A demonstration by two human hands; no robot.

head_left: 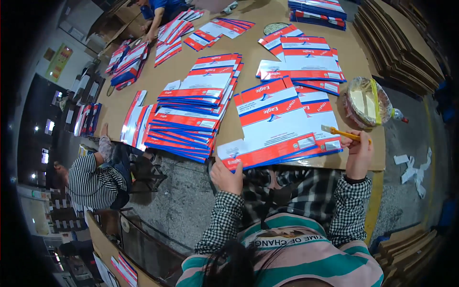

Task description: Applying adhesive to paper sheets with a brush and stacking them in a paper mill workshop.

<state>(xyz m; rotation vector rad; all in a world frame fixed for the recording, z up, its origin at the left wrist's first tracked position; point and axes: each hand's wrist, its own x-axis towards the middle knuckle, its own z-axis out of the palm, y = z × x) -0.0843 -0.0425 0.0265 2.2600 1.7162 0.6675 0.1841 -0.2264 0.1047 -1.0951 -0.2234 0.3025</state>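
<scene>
In front of me lies a flat printed carton blank (279, 131), white with red and blue bands, its near edge at the table's front edge. My left hand (227, 178) is closed on its near left corner, the thumb on top. My right hand (358, 154) is closed around the yellow-orange handle of a small flat brush (342, 133). The brush's bristles point left, over the right side of the blanks. More blanks (325, 112) lie under and behind this one. Right of them sits a plastic-lined basin (351, 112) with pale contents and a yellow strip across it.
A tall fanned stack of blanks (191, 115) stands to my left, with more piles (308, 57) farther back. A bottle (398, 115) with a red cap is beside the basin. Cardboard sheets (397, 43) are stacked at right. Other people work at the left and far sides.
</scene>
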